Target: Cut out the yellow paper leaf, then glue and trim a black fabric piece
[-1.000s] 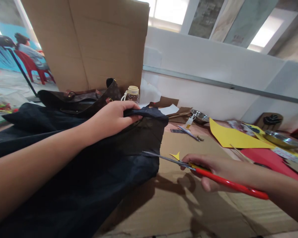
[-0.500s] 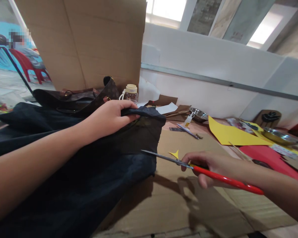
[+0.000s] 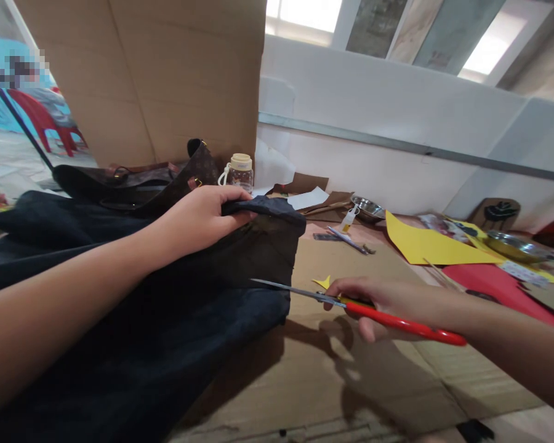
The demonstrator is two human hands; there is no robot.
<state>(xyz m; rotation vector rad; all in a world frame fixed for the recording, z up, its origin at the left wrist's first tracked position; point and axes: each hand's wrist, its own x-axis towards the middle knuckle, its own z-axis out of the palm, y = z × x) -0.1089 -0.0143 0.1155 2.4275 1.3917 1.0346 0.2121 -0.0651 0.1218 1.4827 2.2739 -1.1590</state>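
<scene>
Black fabric (image 3: 198,320) spreads across the left side and hangs in folds. My left hand (image 3: 212,215) pinches its upper edge between thumb and fingers and lifts it. From the right, my right hand (image 3: 360,301) grips a pair of scissors with red handles (image 3: 401,322). The scissor blades point left and lie across the fabric's right edge, with one blade tip visible on the dark cloth. Whether the other blade is behind the cloth I cannot tell.
Flattened cardboard (image 3: 351,375) covers the work surface. Behind the fabric stand a brown handbag (image 3: 166,178) and a clear bottle (image 3: 241,173). Yellow sheet (image 3: 434,243), red sheet (image 3: 489,289), a metal bowl (image 3: 369,209) and a pen (image 3: 348,240) lie to the right. A tall cardboard panel (image 3: 189,74) rises behind.
My right hand and the scissors have moved a little left, so the blades reach farther over the fabric. My left hand keeps its pinch on the cloth. The view has shifted slightly.
</scene>
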